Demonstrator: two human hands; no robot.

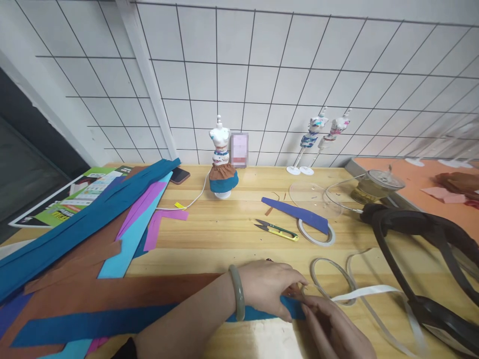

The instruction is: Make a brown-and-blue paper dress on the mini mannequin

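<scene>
Magazine [80, 192]: lying away at ten o'clock from the hands, and fabric pieces [103, 249] are sprawling over its near edge, brown, teal, pink and light blue

Blue strip [112, 320]: here's the thing in hand, running from nine o'clock right into the fingers, and brown cloth is lying along its far edge

Phone [180, 175]: resting dark towards eleven

Dress form [220, 157]: standing upright at eleven, wearing a brown-and-blue skirt

Left hand [264, 286]: now this one's curving over the strip near its end, thumb and forefinger bending either side at a narrow spread; whether they're gripping, I cannot tell

Snips [277, 230]: lying at twelve, blades pointing to ten

Purple strip [297, 215]: slanting at one, its near end overlapping the tape roll [317, 241]

Two dress forms [322, 130]: leaning by the wall at one

Right hand [335, 324]: and it's pinching the strip's tip, thumb and forefinger closing narrow, nearly meeting the other hand

White ribbon [368, 290]: looping away at three

Jar [377, 185]: sitting near two

Black frame [392, 219]: crowding the right edge, between two and four
</scene>
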